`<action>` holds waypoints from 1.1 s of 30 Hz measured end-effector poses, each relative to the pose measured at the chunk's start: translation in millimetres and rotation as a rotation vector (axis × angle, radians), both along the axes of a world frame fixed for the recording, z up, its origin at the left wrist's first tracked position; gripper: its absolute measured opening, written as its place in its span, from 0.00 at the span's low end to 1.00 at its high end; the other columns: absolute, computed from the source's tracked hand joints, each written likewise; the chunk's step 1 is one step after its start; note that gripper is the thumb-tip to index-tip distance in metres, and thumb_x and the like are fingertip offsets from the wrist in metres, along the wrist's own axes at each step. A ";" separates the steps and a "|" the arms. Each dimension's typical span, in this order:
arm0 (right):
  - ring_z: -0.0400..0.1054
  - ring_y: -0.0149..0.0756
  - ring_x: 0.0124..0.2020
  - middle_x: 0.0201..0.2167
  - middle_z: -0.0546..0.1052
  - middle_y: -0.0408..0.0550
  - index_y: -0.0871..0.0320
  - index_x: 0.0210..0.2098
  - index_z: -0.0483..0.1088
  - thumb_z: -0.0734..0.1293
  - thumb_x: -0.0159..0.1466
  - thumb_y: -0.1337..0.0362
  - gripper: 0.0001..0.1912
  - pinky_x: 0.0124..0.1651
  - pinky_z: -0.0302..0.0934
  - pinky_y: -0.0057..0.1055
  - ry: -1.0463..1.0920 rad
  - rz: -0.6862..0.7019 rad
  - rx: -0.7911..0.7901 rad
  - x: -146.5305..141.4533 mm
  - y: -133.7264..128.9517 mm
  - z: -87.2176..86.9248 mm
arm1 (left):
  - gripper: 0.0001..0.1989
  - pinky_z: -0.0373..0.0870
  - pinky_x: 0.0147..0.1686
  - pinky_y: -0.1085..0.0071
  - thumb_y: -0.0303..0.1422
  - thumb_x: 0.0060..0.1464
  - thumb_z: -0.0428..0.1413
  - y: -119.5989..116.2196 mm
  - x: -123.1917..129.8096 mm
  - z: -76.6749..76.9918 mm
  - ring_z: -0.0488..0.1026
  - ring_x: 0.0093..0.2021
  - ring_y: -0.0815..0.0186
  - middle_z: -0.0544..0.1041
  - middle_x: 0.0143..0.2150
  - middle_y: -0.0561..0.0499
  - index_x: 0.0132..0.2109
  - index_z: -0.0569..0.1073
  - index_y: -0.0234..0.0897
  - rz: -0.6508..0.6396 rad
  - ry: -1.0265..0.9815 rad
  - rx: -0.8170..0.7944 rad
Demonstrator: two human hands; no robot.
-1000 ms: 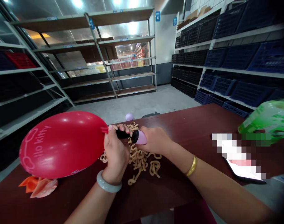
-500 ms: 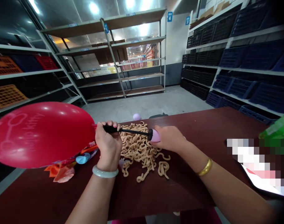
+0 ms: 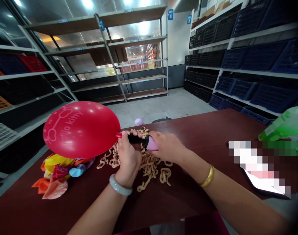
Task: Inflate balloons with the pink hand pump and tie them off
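My left hand [image 3: 130, 151] is closed around the black end of a balloon pump [image 3: 152, 143], pinching the neck of an inflated red balloon [image 3: 81, 129] on its tip. Pale lettering and a line drawing show on the balloon. My right hand [image 3: 167, 147] wraps the pump's lilac part, which sits close against the black end. No rod shows between the two parts. Beneath my hands lies a heap of beige curly strands [image 3: 149, 166]. To the left are loose uninflated balloons [image 3: 54, 189] in orange, yellow and blue.
The dark red table [image 3: 200, 127] extends under everything. A green bag [image 3: 286, 125] and a partly blurred-out device [image 3: 266, 184] lie at its right. A lilac ball-like thing [image 3: 139, 121] shows past the far edge. Racks with crates [image 3: 239, 86] stand around.
My hands have come together, pushing in the pump's black rod that showed between them. The left hand and the red balloon have shifted right in the view.
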State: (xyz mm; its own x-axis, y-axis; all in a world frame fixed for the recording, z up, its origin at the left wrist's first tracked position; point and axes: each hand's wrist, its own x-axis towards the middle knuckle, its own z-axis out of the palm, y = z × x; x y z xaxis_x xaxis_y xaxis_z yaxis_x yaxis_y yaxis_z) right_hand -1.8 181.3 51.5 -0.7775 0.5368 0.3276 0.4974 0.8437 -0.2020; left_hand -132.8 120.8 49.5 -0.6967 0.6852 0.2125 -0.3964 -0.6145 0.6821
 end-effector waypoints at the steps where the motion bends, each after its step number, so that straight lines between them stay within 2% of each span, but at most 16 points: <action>1: 0.73 0.44 0.40 0.48 0.75 0.51 0.55 0.60 0.58 0.65 0.60 0.47 0.33 0.36 0.59 0.33 0.016 0.028 0.005 -0.4 -0.1 -0.4 | 0.09 0.70 0.37 0.68 0.36 0.58 0.54 -0.2 -3.5 0.8 0.70 0.29 0.69 0.69 0.29 0.53 0.33 0.65 0.37 0.005 -0.004 -0.005; 3: 0.72 0.43 0.41 0.51 0.73 0.50 0.50 0.65 0.50 0.64 0.62 0.50 0.36 0.37 0.59 0.33 0.027 0.071 0.010 -0.9 -0.3 -0.5 | 0.08 0.69 0.40 0.68 0.36 0.57 0.55 -0.8 -9.9 1.7 0.70 0.31 0.69 0.70 0.30 0.53 0.34 0.65 0.37 0.014 -0.006 -0.006; 5: 0.72 0.41 0.41 0.51 0.73 0.48 0.46 0.67 0.47 0.64 0.62 0.51 0.37 0.37 0.59 0.32 0.013 0.085 0.010 -0.6 -0.5 0.7 | 0.08 0.69 0.43 0.68 0.36 0.56 0.55 -1.3 -13.7 1.0 0.71 0.33 0.69 0.70 0.31 0.52 0.34 0.66 0.37 0.028 -0.007 -0.010; 11: 0.70 0.39 0.36 0.48 0.72 0.50 0.46 0.63 0.55 0.65 0.60 0.55 0.32 0.34 0.55 0.31 -0.033 0.068 0.068 2.2 -3.8 5.9 | 0.07 0.68 0.44 0.70 0.34 0.55 0.55 0.8 -9.3 -3.1 0.70 0.34 0.70 0.71 0.32 0.52 0.32 0.66 0.37 0.078 0.026 -0.040; 16: 0.68 0.37 0.32 0.46 0.73 0.51 0.48 0.61 0.57 0.62 0.62 0.53 0.29 0.31 0.51 0.30 -0.052 0.094 0.105 4.9 -5.5 7.4 | 0.06 0.69 0.42 0.69 0.31 0.56 0.52 -0.2 -19.1 5.6 0.71 0.32 0.70 0.70 0.29 0.53 0.31 0.65 0.37 0.133 0.025 0.001; 20: 0.69 0.39 0.34 0.45 0.74 0.51 0.49 0.61 0.57 0.62 0.61 0.53 0.29 0.32 0.52 0.31 -0.082 0.037 0.084 13.3 15.2 7.2 | 0.09 0.71 0.41 0.70 0.27 0.58 0.49 -4.0 -46.6 13.6 0.73 0.37 0.68 0.73 0.29 0.51 0.28 0.65 0.36 0.214 -0.056 -0.036; 23: 0.69 0.42 0.39 0.45 0.74 0.53 0.52 0.61 0.57 0.61 0.61 0.57 0.28 0.35 0.54 0.32 -0.111 -0.095 0.052 24.1 42.5 1.2 | 0.09 0.72 0.38 0.69 0.26 0.57 0.48 -3.8 -60.4 14.1 0.73 0.38 0.66 0.74 0.30 0.49 0.29 0.65 0.36 0.274 -0.040 -0.070; 26: 0.70 0.45 0.41 0.44 0.75 0.55 0.56 0.57 0.61 0.62 0.60 0.59 0.26 0.38 0.57 0.35 -0.201 -0.246 -0.011 34.1 64.5 -8.1 | 0.09 0.68 0.28 0.71 0.25 0.54 0.49 -4.7 -58.2 14.5 0.69 0.30 0.67 0.68 0.24 0.52 0.26 0.61 0.37 0.171 0.011 -0.095; 29: 0.70 0.46 0.44 0.44 0.75 0.58 0.58 0.53 0.64 0.64 0.60 0.60 0.22 0.42 0.59 0.38 -0.272 -0.341 -0.069 38.1 73.6 -15.6 | 0.13 0.55 0.17 0.73 0.28 0.52 0.49 -10.1 -47.6 17.6 0.58 0.21 0.70 0.54 0.19 0.55 0.24 0.54 0.38 0.025 0.049 -0.167; 31: 0.69 0.48 0.46 0.46 0.75 0.59 0.59 0.52 0.65 0.65 0.60 0.60 0.21 0.45 0.60 0.40 -0.287 -0.382 -0.084 37.9 75.2 -18.6 | 0.13 0.50 0.16 0.72 0.30 0.52 0.48 -14.8 -41.8 20.0 0.55 0.19 0.71 0.50 0.19 0.56 0.24 0.52 0.38 -0.054 0.063 -0.210; 33: 0.68 0.50 0.48 0.48 0.73 0.63 0.62 0.52 0.66 0.67 0.59 0.58 0.23 0.46 0.61 0.41 -0.290 -0.418 -0.091 37.0 76.0 -20.5 | 0.12 0.49 0.16 0.71 0.31 0.52 0.48 -18.2 -38.8 21.5 0.55 0.19 0.71 0.50 0.20 0.56 0.24 0.53 0.38 -0.131 0.090 -0.194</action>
